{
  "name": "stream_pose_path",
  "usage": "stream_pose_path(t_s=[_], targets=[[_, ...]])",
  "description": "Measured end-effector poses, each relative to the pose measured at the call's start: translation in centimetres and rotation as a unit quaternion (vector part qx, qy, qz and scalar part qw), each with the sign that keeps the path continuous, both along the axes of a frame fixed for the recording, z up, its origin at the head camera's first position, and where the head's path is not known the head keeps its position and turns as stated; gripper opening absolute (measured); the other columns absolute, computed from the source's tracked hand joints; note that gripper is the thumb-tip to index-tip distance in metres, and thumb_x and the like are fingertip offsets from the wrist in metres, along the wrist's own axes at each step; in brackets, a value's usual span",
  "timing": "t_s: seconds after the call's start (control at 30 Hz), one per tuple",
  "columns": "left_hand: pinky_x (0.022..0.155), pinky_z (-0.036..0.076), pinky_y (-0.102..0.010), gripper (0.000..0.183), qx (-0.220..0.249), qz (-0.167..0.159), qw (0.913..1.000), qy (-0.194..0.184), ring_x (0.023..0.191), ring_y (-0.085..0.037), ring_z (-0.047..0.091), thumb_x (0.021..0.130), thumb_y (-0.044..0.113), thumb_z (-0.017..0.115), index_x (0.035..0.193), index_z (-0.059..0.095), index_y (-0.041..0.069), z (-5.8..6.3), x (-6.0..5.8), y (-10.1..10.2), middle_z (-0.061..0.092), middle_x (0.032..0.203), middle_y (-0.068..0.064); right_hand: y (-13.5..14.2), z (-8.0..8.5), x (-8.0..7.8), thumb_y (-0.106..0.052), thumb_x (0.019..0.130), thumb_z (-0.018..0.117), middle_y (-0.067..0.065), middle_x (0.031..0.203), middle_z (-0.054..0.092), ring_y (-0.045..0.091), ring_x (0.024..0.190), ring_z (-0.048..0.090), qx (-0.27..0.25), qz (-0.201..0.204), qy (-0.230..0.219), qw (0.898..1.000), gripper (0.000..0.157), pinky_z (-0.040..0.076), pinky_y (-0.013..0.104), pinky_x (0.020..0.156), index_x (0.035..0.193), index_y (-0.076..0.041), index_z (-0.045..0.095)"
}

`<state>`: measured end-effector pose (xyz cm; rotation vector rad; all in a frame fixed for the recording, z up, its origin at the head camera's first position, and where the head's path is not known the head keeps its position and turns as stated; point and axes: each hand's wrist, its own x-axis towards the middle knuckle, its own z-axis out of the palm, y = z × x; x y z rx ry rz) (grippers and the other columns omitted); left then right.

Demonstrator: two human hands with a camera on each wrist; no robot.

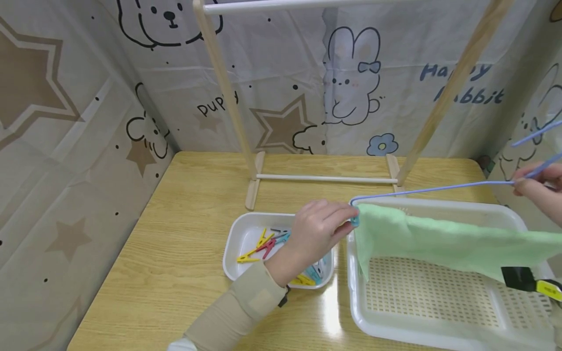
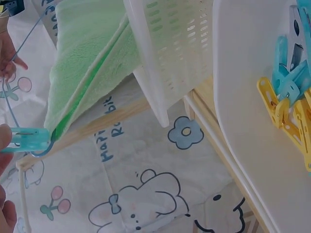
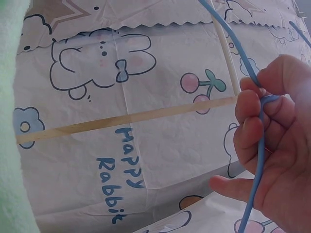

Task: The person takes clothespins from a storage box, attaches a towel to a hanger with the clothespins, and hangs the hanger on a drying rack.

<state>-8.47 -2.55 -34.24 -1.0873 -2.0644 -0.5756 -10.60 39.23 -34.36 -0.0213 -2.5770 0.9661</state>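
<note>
Between the thumb and fingers of my left hand [image 1: 318, 229] is a teal clothespin [image 1: 354, 217], pinched at the end of a blue wire hanger [image 1: 439, 188]. In the left wrist view the tip of the clothespin [image 2: 31, 139] meets the corner of a light green towel [image 2: 87, 68]. That towel [image 1: 421, 234] hangs along the hanger's lower bar, folded over it. My right hand [image 1: 542, 187] grips the hanger farther right, and the right wrist view has its fingers curled around the blue wire [image 3: 260, 150].
Below the towel stands a white perforated basket [image 1: 357, 312]. Left of it, a small white tray [image 1: 232, 239] contains several yellow, red, teal and grey clothespins [image 1: 268, 246]. A wooden rack [image 1: 456, 83] with white rods stands at the back of the table [image 1: 175, 243].
</note>
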Motion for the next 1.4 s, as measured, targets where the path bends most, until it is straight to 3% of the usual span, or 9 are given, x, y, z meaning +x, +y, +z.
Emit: stream_pose_path(t_s=[0.1,0.27,0.43,0.53,0.67,0.83,0.93,1.07,1.4], targets=[[0.058,0.036,-0.011,0.015,-0.002,0.012,0.9999,0.011,0.068,-0.005,0.057,0.077,0.023,0.070,0.089,0.069,0.014,0.0,0.0,0.0,0.067,0.088,0.005,-2.5,2.2,1.3,-0.003,0.085,0.053,-0.012,0.064,0.054,0.002,0.061,0.044,-0.007,0.005,-0.007,1.000,0.010,0.030,0.015,0.050,0.077,-0.005,0.060],[0.054,0.030,-0.014,0.015,0.006,0.031,0.9995,-0.002,0.066,-0.005,0.056,0.077,0.025,0.070,0.088,0.069,0.016,0.1,0.0,0.0,0.068,0.087,0.006,-7.7,7.0,3.8,0.004,0.083,0.048,-0.022,0.059,0.046,0.001,0.050,0.036,-0.020,0.014,-0.013,1.000,0.038,0.026,0.019,0.042,0.067,-0.031,0.052],[0.053,0.028,-0.015,0.015,0.033,0.039,0.9985,-0.021,0.062,-0.004,0.052,0.076,0.026,0.071,0.087,0.069,0.016,0.2,0.0,0.0,0.068,0.086,0.007,-7.3,6.6,3.6,0.007,0.080,0.047,-0.022,0.056,0.046,0.004,0.043,0.030,-0.014,0.019,0.006,1.000,0.048,0.022,0.023,0.037,0.067,-0.039,0.049],[0.053,0.028,-0.016,0.015,0.037,0.042,0.9984,-0.005,0.061,-0.004,0.052,0.075,0.026,0.071,0.086,0.070,0.016,0.1,-0.1,0.0,0.068,0.086,0.007,-6.5,5.9,3.3,0.007,0.079,0.048,-0.021,0.056,0.046,0.006,0.041,0.030,-0.007,0.014,0.001,1.000,0.033,0.022,0.025,0.036,0.070,-0.024,0.057],[0.053,0.028,-0.016,0.012,0.034,0.042,0.9983,0.023,0.060,-0.004,0.051,0.076,0.025,0.070,0.085,0.070,0.017,0.0,-0.1,0.0,0.068,0.086,0.007,-3.2,3.0,1.7,0.005,0.080,0.052,-0.015,0.060,0.050,0.008,0.043,0.033,0.014,0.013,0.016,1.000,0.015,0.025,0.025,0.035,0.075,-0.008,0.059],[0.053,0.028,-0.017,0.011,0.020,0.059,0.9975,0.034,0.060,-0.005,0.051,0.078,0.026,0.069,0.084,0.070,0.018,0.0,-0.2,0.1,0.068,0.086,0.007,-0.5,0.1,0.1,0.013,0.074,0.056,-0.009,0.066,0.052,0.003,0.047,0.036,-0.003,0.062,0.062,0.996,0.023,0.025,0.023,0.033,0.072,-0.009,0.063],[0.054,0.028,-0.018,0.011,0.007,0.076,0.9968,0.025,0.061,-0.005,0.051,0.078,0.027,0.069,0.085,0.070,0.019,0.1,-0.1,0.3,0.068,0.086,0.008,-2.9,1.9,0.9,0.017,0.070,0.051,-0.017,0.063,0.051,-0.006,0.053,0.041,-0.036,0.094,0.095,0.990,0.038,0.040,0.012,0.065,0.069,-0.019,0.063],[0.054,0.029,-0.019,0.012,-0.006,0.091,0.9958,0.003,0.060,-0.005,0.050,0.076,0.028,0.070,0.085,0.069,0.020,0.4,0.1,0.5,0.067,0.084,0.010,-7.3,5.4,2.9,0.018,0.068,0.046,-0.032,0.064,0.047,-0.016,0.069,0.044,-0.045,0.108,0.124,0.985,0.059,0.016,0.024,0.103,0.071,-0.040,0.054],[0.055,0.029,-0.021,0.013,-0.031,0.110,0.9921,-0.050,0.062,-0.006,0.050,0.075,0.028,0.071,0.085,0.069,0.020,0.6,0.0,0.7,0.066,0.081,0.009,-9.3,7.1,4.4,0.018,0.071,0.049,-0.031,0.069,0.044,-0.012,0.068,0.039,0.015,0.105,0.105,0.989,0.061,0.030,0.008,0.082,0.073,-0.042,0.050]])
